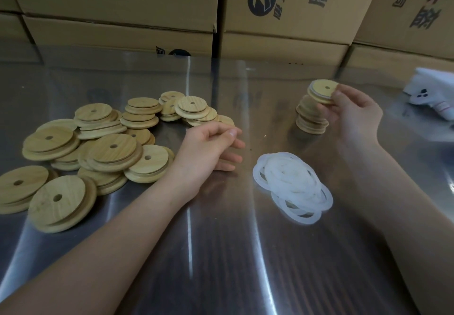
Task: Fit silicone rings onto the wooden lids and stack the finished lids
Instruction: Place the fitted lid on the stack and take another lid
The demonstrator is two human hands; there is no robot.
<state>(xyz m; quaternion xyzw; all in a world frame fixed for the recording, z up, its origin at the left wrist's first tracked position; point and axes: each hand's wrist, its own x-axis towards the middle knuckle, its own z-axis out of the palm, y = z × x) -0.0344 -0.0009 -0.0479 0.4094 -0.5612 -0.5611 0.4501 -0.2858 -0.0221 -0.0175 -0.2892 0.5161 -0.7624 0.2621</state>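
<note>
The work seems to be in its early part. A small stack of finished lids (310, 120) stands on the tabletop (221, 253) at the far right. A much larger loose pile of wooden lids (98, 152) lies at the left, and between the two forearms lies a heap of silicone rings (292, 184); many lids are not yet fitted.

The right hand (353, 115) holds one lid (323, 91) just above the stack, its fingers curled round the lid's right edge. A pale ring shows along its left edge, so this lid is probably ready for stacking.

The lid is a round disc and has no long axis. It is tilted, with its flat face upward and partly toward the person. The stack's long axis is vertical, a little uneven.

The left hand (208, 150) is beside the pile, its fingers loosely curled, and nothing is seen in them.
</note>
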